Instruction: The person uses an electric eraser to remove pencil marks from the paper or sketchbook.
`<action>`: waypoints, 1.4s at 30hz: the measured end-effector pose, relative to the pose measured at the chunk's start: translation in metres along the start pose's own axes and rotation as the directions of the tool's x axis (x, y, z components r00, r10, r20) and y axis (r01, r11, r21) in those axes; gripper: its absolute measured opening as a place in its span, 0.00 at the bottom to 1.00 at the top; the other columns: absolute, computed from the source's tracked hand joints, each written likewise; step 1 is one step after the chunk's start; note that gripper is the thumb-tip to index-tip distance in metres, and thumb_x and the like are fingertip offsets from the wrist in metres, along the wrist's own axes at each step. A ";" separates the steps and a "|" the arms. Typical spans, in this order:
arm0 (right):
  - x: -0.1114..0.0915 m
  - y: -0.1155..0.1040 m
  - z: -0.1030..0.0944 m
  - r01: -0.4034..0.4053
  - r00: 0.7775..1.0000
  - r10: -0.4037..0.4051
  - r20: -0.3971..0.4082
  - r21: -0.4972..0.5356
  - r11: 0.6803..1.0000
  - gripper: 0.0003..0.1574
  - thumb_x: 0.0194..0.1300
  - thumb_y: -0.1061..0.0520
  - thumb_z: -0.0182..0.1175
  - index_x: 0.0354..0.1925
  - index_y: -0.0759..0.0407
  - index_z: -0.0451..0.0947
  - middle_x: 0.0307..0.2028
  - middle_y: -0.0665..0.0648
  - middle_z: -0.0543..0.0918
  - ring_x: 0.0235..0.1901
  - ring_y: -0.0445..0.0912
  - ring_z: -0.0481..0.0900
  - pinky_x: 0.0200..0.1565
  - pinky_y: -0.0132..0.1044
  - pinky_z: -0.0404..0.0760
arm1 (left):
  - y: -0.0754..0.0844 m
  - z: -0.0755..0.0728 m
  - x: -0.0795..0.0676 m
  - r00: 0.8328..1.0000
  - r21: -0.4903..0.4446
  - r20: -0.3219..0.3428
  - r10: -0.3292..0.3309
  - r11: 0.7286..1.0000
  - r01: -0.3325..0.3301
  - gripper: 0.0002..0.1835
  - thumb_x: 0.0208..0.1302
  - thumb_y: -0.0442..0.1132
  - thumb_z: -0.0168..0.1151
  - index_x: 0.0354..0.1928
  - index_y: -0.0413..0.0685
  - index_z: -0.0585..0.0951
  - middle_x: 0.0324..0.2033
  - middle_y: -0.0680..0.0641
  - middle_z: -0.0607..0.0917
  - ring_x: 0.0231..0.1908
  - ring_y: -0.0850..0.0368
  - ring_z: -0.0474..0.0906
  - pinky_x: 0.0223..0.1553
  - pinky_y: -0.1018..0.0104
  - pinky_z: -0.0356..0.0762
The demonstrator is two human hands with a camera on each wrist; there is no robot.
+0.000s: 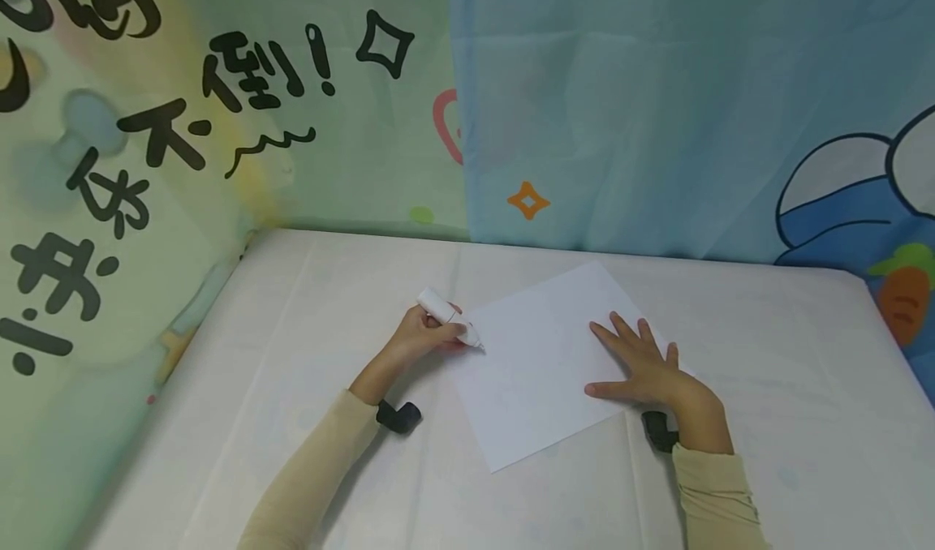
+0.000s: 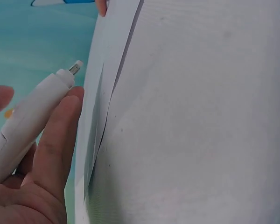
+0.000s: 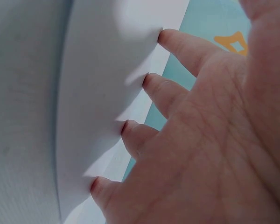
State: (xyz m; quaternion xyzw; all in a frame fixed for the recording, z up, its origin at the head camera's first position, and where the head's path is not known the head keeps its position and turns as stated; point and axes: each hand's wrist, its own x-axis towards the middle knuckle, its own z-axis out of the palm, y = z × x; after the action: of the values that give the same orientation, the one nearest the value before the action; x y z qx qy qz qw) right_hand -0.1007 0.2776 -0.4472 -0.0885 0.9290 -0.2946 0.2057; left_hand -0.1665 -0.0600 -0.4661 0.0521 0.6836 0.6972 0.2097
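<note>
A sheet of white paper (image 1: 544,363) lies at an angle on the table. My left hand (image 1: 427,333) grips a thick white pen-shaped tool (image 2: 30,121) between thumb and fingers, its narrow, partly metallic tip pointing at the paper's left edge in the head view. In the left wrist view, one finger runs along the underside of the tool, and the paper's edge (image 2: 91,144) stands slightly off the tabletop. My right hand (image 1: 646,371) rests on the right part of the sheet with its fingers spread. The right wrist view has its fingertips (image 3: 151,81) pressing on the paper.
A white cloth covers the table (image 1: 789,420). Behind it hangs a blue printed curtain (image 1: 643,112), and a green one with dark lettering (image 1: 351,144) runs along the left side. Dark wrist devices (image 1: 398,418) sit by both cuffs.
</note>
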 end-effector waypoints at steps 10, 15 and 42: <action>-0.001 0.000 0.000 -0.005 1.000 0.005 0.003 0.014 1.000 0.66 0.52 0.36 0.70 0.75 0.60 0.47 0.75 0.71 0.35 0.70 0.72 0.21 0.57 0.79 0.18 | -0.002 -0.002 -0.001 0.999 -0.021 0.033 0.032 0.999 -0.031 0.17 0.59 0.25 0.59 0.51 0.27 0.72 0.46 0.31 0.81 0.46 0.46 0.81 0.42 0.59 0.87; 0.001 0.004 0.001 0.010 1.000 -0.010 -0.014 0.020 1.000 0.67 0.50 0.34 0.70 0.75 0.59 0.48 0.75 0.70 0.36 0.70 0.72 0.22 0.57 0.79 0.18 | -0.003 -0.003 0.000 0.999 0.008 0.029 0.043 0.999 -0.044 0.18 0.58 0.26 0.61 0.51 0.25 0.75 0.47 0.32 0.83 0.43 0.50 0.84 0.41 0.61 0.87; 0.000 0.001 0.001 0.006 1.000 -0.006 -0.002 0.021 1.000 0.66 0.52 0.36 0.70 0.75 0.60 0.48 0.75 0.70 0.35 0.70 0.72 0.21 0.58 0.78 0.17 | -0.002 0.001 0.004 0.999 0.137 -0.005 0.052 0.989 -0.051 0.14 0.60 0.24 0.61 0.47 0.25 0.77 0.43 0.31 0.85 0.41 0.49 0.85 0.38 0.62 0.87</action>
State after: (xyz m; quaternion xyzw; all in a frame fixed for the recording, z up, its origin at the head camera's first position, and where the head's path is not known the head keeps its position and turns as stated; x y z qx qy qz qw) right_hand -0.1009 0.2778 -0.4483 -0.0890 0.9257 -0.3052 0.2049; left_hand -0.1692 -0.0580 -0.4688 0.0809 0.7291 0.6540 0.1846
